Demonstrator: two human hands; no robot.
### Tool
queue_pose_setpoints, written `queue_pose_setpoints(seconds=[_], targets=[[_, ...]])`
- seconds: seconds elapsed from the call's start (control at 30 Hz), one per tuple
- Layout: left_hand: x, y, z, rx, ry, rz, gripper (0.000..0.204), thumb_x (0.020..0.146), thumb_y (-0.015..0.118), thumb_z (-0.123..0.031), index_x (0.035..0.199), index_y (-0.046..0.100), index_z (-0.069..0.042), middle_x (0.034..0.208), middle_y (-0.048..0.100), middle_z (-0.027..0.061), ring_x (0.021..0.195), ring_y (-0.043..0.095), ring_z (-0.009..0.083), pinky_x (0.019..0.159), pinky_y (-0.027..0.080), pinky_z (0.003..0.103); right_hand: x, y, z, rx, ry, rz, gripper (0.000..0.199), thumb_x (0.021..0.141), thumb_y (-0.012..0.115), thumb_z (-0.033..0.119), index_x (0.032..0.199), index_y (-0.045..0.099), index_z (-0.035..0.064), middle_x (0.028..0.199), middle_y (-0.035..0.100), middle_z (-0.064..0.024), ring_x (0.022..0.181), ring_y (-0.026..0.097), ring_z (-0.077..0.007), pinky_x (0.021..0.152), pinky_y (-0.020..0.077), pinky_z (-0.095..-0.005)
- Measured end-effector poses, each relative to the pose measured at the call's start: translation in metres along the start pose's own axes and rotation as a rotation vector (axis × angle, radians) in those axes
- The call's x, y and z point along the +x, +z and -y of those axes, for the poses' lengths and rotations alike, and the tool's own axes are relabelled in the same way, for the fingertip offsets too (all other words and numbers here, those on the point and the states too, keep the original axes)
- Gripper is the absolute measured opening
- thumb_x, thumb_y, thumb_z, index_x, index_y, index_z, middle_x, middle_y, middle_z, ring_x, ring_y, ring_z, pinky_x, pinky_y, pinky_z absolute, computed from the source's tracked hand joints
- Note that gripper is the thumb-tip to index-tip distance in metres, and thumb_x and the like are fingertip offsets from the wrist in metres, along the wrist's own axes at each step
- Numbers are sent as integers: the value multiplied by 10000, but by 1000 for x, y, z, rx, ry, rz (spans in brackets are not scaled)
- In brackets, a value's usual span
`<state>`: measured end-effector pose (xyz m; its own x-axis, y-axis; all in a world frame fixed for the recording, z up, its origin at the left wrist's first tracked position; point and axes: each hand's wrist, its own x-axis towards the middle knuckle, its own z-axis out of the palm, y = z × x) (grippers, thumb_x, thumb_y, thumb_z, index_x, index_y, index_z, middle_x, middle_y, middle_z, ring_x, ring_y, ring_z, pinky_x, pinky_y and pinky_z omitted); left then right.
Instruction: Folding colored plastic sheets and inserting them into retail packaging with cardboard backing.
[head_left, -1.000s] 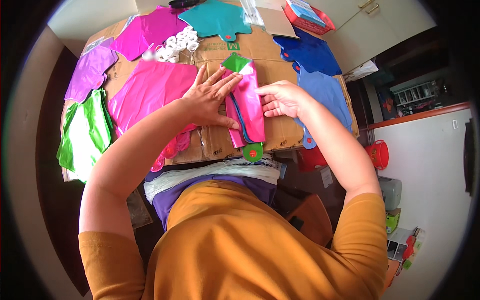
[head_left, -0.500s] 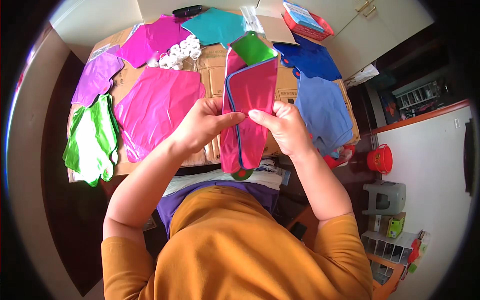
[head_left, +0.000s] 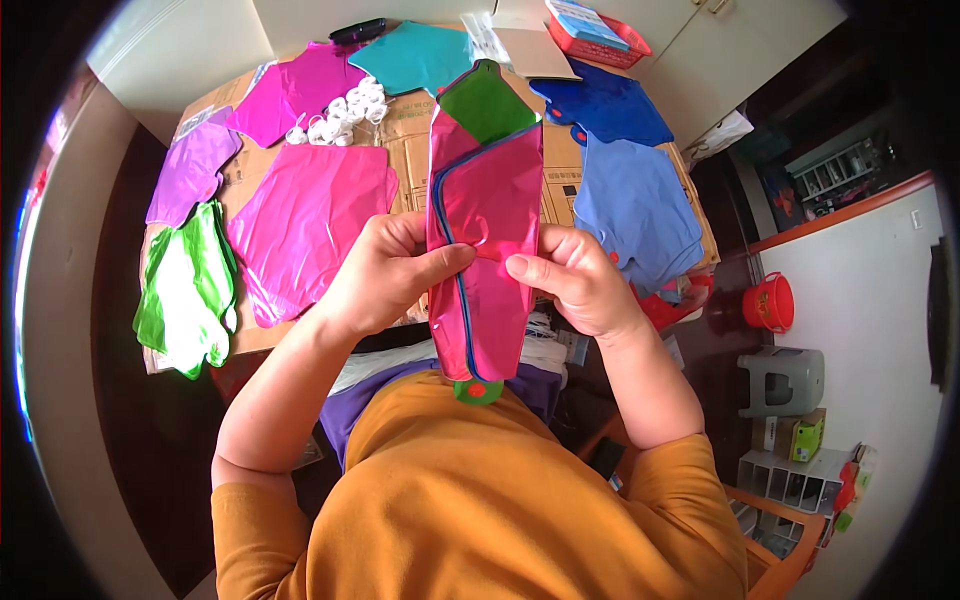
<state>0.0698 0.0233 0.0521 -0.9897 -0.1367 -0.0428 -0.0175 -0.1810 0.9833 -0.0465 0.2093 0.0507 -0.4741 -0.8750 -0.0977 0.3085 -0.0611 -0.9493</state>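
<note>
Between my hands is a folded pink plastic piece (head_left: 490,200), long and upright, with a dark blue edge running down it. Green material (head_left: 490,105) shows at its top, and a round green tab (head_left: 478,391) with a red dot pokes out at the bottom. My left hand (head_left: 392,268) grips the left edge, thumb on the front and fingers behind. From the right side, my right hand (head_left: 580,275) pinches it the same way. The fingers behind the piece are mostly hidden. Nearest to my left hand lies a large flat pink sheet (head_left: 310,225) on the table.
A cardboard-covered table (head_left: 405,135) carries purple (head_left: 193,165), magenta (head_left: 295,85), teal (head_left: 420,55), dark blue (head_left: 610,105), light blue (head_left: 635,205) and bright green (head_left: 185,285) pieces. White string rolls (head_left: 340,115) sit among them. A red basket (head_left: 600,45) stands at the back; a red bucket (head_left: 770,302) is off right.
The pink piece has come slightly lower and closer to me, turned more squarely upright. Both thumbs have moved apart along its front, and the view has shifted a little.
</note>
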Motion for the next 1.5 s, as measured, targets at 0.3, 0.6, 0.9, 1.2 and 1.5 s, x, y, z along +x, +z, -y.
queue_pose_setpoints(seconds=[0.3, 0.6, 0.9, 1.2, 1.5], targets=[[-23, 0, -37, 85, 242, 262, 168, 893, 633, 17, 1040, 714, 14, 957, 727, 102, 899, 677, 145, 827, 537, 275, -18, 5, -8, 255, -184, 179, 204, 905, 561, 47, 1030, 705, -27, 987, 714, -114, 890, 661, -155, 831, 507, -271], [-14, -7, -26, 344, 476, 149, 234, 775, 615, 145, 879, 740, -23, 832, 710, 93, 783, 672, 167, 703, 533, 286, 1, 17, -17, 358, -407, 30, 286, 853, 393, -123, 835, 661, -23, 806, 657, -87, 705, 596, -105, 652, 471, -219], [-12, -20, -27, 108, 170, 50, 163, 806, 593, 107, 808, 720, 5, 810, 710, 115, 718, 658, 157, 690, 538, 276, -6, -8, -12, -617, -649, -6, 641, 839, 669, 95, 1416, 391, 68, 1181, 621, -134, 937, 649, -186, 793, 514, -324], [-1, -14, -7, -294, -237, -39, 373, 919, 596, -68, 1282, 548, 0, 1102, 661, 106, 944, 667, 188, 859, 538, 355, 11, -4, -3, -773, -460, -106, 155, 886, 653, 82, 1030, 701, 48, 891, 714, -67, 732, 663, -133, 653, 505, -275], [-14, 1, 16, 71, -25, -174, 141, 934, 626, -72, 1019, 682, 26, 857, 653, -28, 774, 537, 17, 685, 472, 217, 3, -3, -27, 38, 114, 55, 223, 902, 674, 125, 1073, 681, -18, 979, 698, -42, 877, 613, -77, 790, 489, -253]])
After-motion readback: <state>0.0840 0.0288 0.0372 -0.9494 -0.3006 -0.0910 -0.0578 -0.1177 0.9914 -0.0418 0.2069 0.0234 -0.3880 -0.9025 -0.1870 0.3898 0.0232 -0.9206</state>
